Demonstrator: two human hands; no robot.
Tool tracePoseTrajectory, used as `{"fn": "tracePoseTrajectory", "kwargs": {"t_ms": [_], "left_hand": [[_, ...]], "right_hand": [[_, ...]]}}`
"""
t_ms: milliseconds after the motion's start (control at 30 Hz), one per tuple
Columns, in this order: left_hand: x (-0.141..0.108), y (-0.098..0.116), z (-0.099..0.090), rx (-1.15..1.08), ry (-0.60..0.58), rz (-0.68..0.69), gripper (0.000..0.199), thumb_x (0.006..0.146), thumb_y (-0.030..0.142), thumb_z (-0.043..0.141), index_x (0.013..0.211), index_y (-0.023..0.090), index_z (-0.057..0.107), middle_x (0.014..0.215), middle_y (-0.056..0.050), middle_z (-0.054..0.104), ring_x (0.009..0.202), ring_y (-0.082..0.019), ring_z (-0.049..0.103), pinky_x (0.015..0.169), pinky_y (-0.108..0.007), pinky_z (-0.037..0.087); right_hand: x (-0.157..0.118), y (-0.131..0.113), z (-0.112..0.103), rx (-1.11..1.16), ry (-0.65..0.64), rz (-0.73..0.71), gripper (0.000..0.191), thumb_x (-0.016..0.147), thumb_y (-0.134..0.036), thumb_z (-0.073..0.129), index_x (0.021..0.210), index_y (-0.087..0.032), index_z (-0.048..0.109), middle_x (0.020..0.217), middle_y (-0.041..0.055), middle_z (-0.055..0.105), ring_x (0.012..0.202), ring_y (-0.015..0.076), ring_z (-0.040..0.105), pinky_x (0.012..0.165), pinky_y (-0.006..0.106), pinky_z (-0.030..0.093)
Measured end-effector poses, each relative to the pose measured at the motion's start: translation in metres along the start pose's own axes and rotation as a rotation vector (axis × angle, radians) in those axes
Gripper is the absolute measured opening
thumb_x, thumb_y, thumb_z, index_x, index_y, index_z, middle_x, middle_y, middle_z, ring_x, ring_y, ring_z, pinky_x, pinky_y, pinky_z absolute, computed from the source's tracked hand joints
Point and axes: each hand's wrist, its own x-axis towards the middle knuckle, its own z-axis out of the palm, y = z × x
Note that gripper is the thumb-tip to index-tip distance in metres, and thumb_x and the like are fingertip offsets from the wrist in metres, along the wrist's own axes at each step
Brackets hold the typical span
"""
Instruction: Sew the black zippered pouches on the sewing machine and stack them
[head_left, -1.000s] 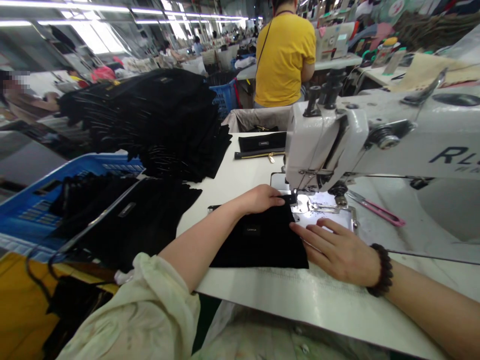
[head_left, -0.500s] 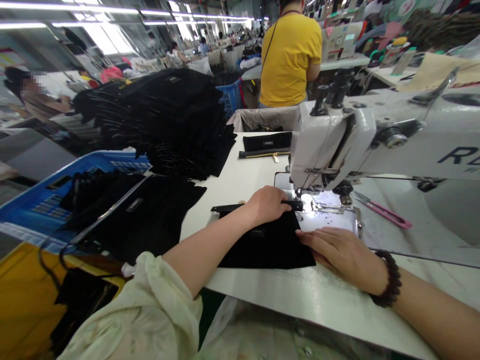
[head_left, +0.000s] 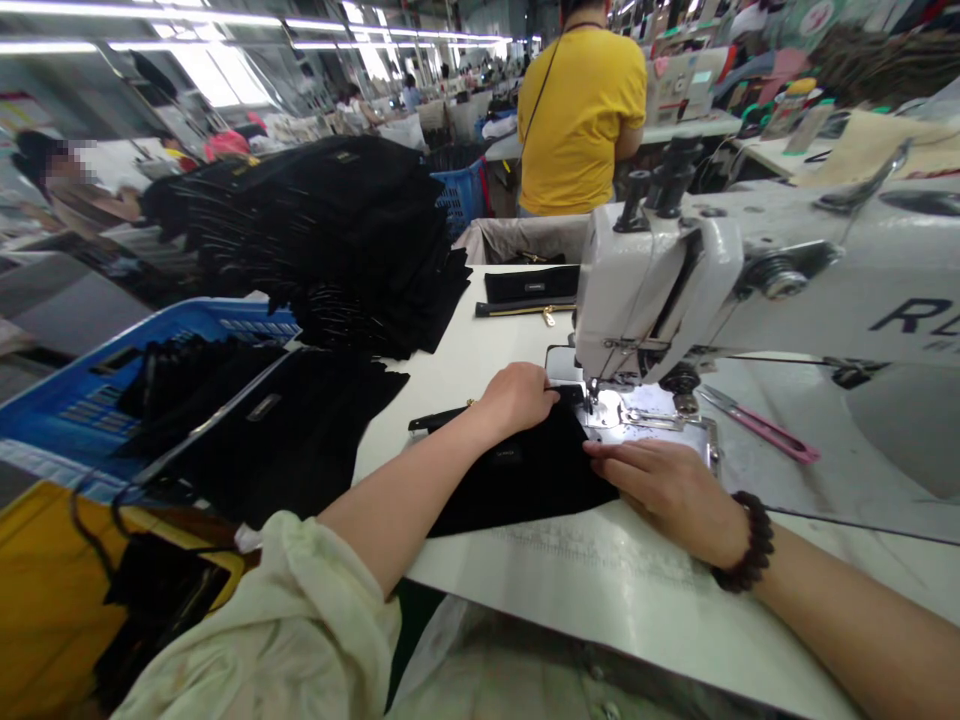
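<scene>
A black fabric piece [head_left: 517, 480] with a small label lies on the white sewing table [head_left: 570, 570], a dark zipper strip [head_left: 435, 420] along its far edge. My left hand [head_left: 519, 397] is closed on the strip and fabric edge, just left of the needle area. Its fingertips pinch near the strip's right end, which reaches the presser foot of the white sewing machine [head_left: 660, 290]. At the fabric's right edge, my right hand [head_left: 667, 490], a beaded bracelet on its wrist, holds the cloth between thumb and fingers.
Pink-handled scissors [head_left: 780, 432] lie right of the needle plate. Behind are another black piece [head_left: 532, 288] and a gold-pulled zipper [head_left: 517, 310]. At left stand a tall black fabric stack [head_left: 322, 220] and a blue basket [head_left: 45, 400]. A person in yellow [head_left: 581, 120] stands beyond.
Both hands have shifted slightly left and away from me. The black fabric has turned a little, its right side moving farther from the table's front edge, and the strip's right end now sits at the presser foot.
</scene>
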Motion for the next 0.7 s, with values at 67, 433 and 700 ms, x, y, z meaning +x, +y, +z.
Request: {"fn": "tracePoseTrajectory", "kwargs": {"t_ms": [67, 433, 700], "left_hand": [[0.011, -0.001, 0.001, 0.000, 0.008, -0.012, 0.024, 0.077, 0.031, 0.049, 0.081, 0.015, 0.065, 0.082, -0.009, 0.065, 0.084, -0.024, 0.060, 0.073, -0.031, 0.046], [0.038, 0.008, 0.014, -0.031, 0.099, 0.160, 0.024, 0.077, 0.029, 0.049, 0.092, 0.016, 0.063, 0.099, -0.009, 0.062, 0.099, -0.024, 0.055, 0.081, -0.033, 0.045], [0.038, 0.004, 0.014, -0.049, 0.128, 0.301, 0.020, 0.077, 0.021, 0.048, 0.089, 0.016, 0.063, 0.102, -0.009, 0.061, 0.105, -0.024, 0.052, 0.088, -0.034, 0.042]], "right_hand": [[0.003, 0.004, 0.002, -0.038, 0.026, 0.035, 0.023, 0.084, -0.011, 0.037, 0.082, -0.015, 0.060, 0.095, 0.0066, 0.065, 0.070, 0.0160, 0.060, 0.058, 0.026, 0.047], [0.001, 0.007, 0.001, -0.180, 0.008, -0.016, 0.026, 0.083, -0.009, 0.035, 0.080, -0.013, 0.060, 0.088, 0.0081, 0.065, 0.065, 0.0164, 0.059, 0.055, 0.028, 0.046], [0.000, 0.004, 0.000, -0.185, -0.054, -0.074, 0.027, 0.084, -0.008, 0.033, 0.080, -0.010, 0.060, 0.092, 0.0123, 0.064, 0.073, 0.0171, 0.060, 0.063, 0.030, 0.048]]}}
